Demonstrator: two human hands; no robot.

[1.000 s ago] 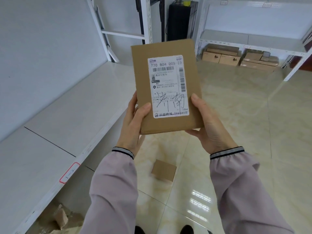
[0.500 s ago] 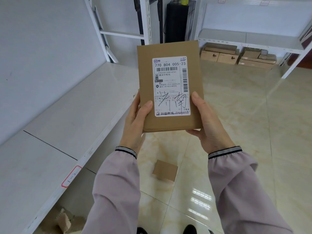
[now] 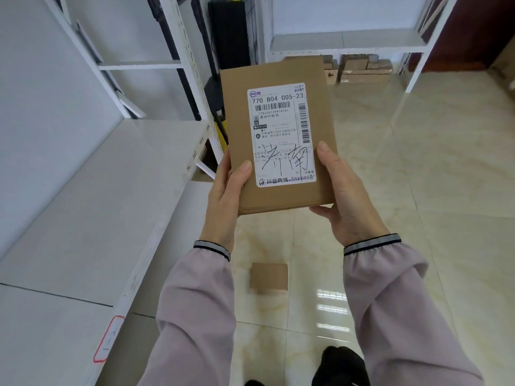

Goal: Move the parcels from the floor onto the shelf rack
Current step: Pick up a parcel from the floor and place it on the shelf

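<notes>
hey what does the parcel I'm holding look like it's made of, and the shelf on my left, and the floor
Parcel: brown cardboard, matte, with a layered edge at the bottom; its white label looks like printed paper.
Shelf: smooth white board, faintly glossy, probably painted metal or laminate; I can't tell which.
Floor: glossy beige tiles, likely ceramic, with grout lines and bright window reflections.

Glossy cream floor tiles (image 3: 446, 190) reflect bright light beside a white wall (image 3: 41, 87) on the left. A dark cabinet (image 3: 230, 32) stands against the far wall, near a reddish-brown door (image 3: 468, 32) in the right corner.
</notes>
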